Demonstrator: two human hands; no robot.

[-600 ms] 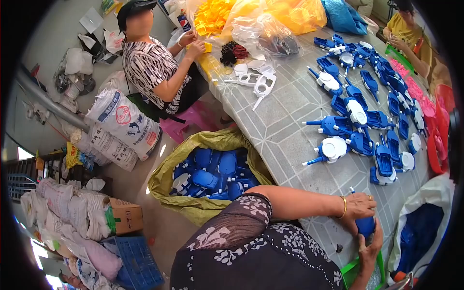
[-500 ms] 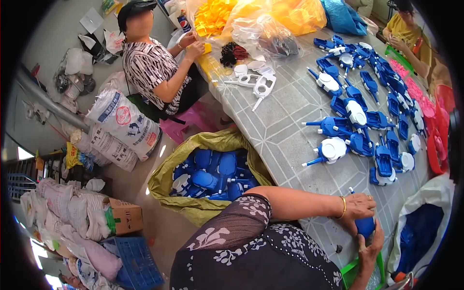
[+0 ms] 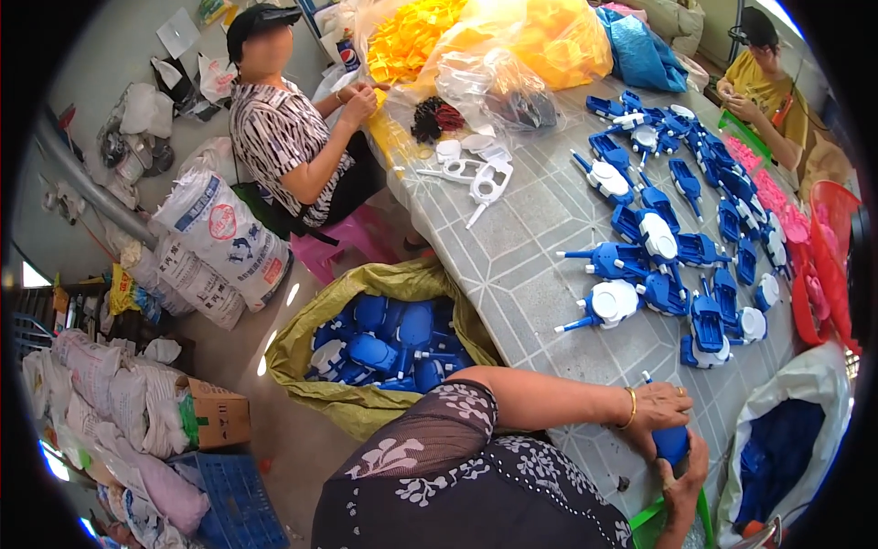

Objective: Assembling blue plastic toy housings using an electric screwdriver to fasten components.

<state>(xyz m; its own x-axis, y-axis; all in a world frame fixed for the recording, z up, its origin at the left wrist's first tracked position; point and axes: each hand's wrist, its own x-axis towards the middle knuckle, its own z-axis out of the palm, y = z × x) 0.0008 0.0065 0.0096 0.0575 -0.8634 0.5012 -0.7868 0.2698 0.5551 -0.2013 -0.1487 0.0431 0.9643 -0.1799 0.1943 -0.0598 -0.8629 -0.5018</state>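
Near the table's front edge, my two hands grip one blue plastic toy casing with a short antenna-like stub tipped in white [image 3: 670, 445]. My left hand [image 3: 660, 404], with a gold bangle at its wrist, curls over the casing from above. From the lower right, my right hand [image 3: 686, 471] closes round its near end, thumb against the side. My fingers cover most of the casing. Farther along the table lie several similar blue casings [image 3: 622, 259], many joined with round white pieces [image 3: 615, 303].
An olive woven sack [image 3: 291, 352] full of blue casings stands left of the table; a white sack [image 3: 805, 393] with blue contents is at right. White frames [image 3: 491, 181], yellow parts [image 3: 412, 41] and pink pieces [image 3: 743, 160] lie farther off. Two people [image 3: 283, 137] [image 3: 768, 82] work across the table.
The view has shifted slightly, so the table's contents appear farther left. Both hands keep hold of the blue casing, with only a small change in their pose.
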